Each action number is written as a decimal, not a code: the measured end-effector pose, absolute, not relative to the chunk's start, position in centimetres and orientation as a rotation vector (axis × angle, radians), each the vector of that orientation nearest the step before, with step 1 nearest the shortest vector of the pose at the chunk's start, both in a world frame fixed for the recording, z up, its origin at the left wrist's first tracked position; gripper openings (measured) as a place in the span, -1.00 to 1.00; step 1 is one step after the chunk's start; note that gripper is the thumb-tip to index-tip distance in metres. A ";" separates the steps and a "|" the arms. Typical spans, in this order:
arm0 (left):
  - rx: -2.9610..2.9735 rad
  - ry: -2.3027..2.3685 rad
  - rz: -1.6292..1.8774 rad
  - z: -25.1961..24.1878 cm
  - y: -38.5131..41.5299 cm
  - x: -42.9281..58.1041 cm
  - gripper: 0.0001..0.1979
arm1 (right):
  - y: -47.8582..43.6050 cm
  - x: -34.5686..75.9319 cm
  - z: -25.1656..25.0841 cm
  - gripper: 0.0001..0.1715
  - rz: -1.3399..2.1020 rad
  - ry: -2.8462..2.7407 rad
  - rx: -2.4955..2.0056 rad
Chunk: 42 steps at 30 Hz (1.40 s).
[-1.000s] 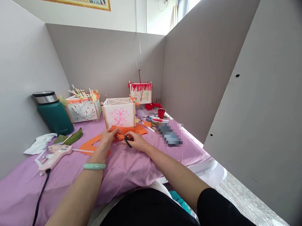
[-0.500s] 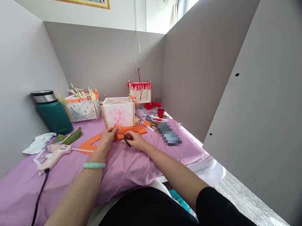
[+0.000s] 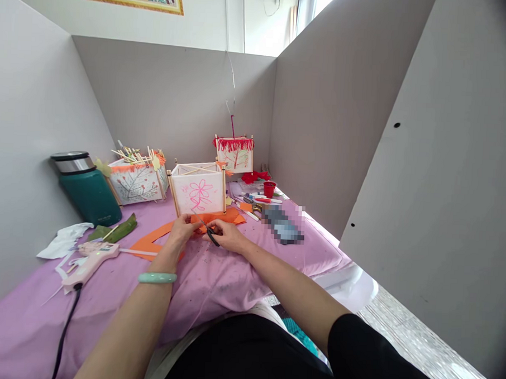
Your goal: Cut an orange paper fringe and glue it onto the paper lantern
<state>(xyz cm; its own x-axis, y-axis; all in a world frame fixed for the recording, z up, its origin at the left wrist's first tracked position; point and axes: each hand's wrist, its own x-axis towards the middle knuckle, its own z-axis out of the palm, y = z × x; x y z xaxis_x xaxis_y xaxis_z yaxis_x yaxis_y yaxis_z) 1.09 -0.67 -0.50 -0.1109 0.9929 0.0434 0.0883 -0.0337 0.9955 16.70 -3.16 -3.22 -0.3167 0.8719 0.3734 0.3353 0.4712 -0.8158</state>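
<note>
**Craft table, hands at work on orange paper**

Purple cloth [image 3: 240,278]: covers the whole table, wrinkled toward the near edge, walled by grey partitions on three sides.

Green kettle [image 3: 87,189]: dark body, steel lid, standing at the far left against the partition.

Lantern with leaf drawing [image 3: 138,180]: just right of the kettle, wooden sticks bristling from its top.

Lantern with pink flower [image 3: 198,190]: white paper panels on a stick frame, upright at centre, directly behind the hands.

Lantern with red fringe [image 3: 234,152]: farthest back, hanging from a thin wire.

Orange paper [image 3: 154,241]: a long curved strip lying flat on the cloth, running from left of the hands to the foot of the flower lantern, more orange pieces beneath that lantern.

Glue gun [image 3: 89,258]: pale pink, lying on its side at the left, black cord trailing toward the near edge.

Left hand [image 3: 181,231]: pale green bangle on the wrist, fingers pinching the edge of the orange paper.

Right hand [image 3: 229,237]: closed around the scissors, just beside the left hand.

Scissors [image 3: 211,235]: small, dark handles, blades pointing toward the left hand over the orange paper; whether the blades are parted cannot be told.

Red cup [image 3: 270,188]: small, behind a scatter of pens.
</note>
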 end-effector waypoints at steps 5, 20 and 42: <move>1.254 1.315 1.258 -0.5 -0.7 1.0 -0.82 | -3.3 16.7 -3.1 -0.53 0.793 -1.879 -1.001; 1.258 1.284 1.271 -0.4 -0.7 1.0 -0.73 | -3.6 16.7 -2.7 -0.58 0.778 -1.899 -1.037; 0.981 1.006 1.312 0.0 -0.9 0.9 -0.86 | -2.9 16.8 -3.3 -0.54 1.028 -1.677 -0.918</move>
<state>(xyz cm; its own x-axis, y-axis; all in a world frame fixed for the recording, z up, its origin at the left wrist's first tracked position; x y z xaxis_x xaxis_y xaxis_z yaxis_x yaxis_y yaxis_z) 0.92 -0.92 0.01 0.0058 0.9997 -0.0228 -0.2817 0.0235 0.9592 16.76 -2.88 -3.35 -0.2844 0.9023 0.3241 0.1202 0.3690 -0.9216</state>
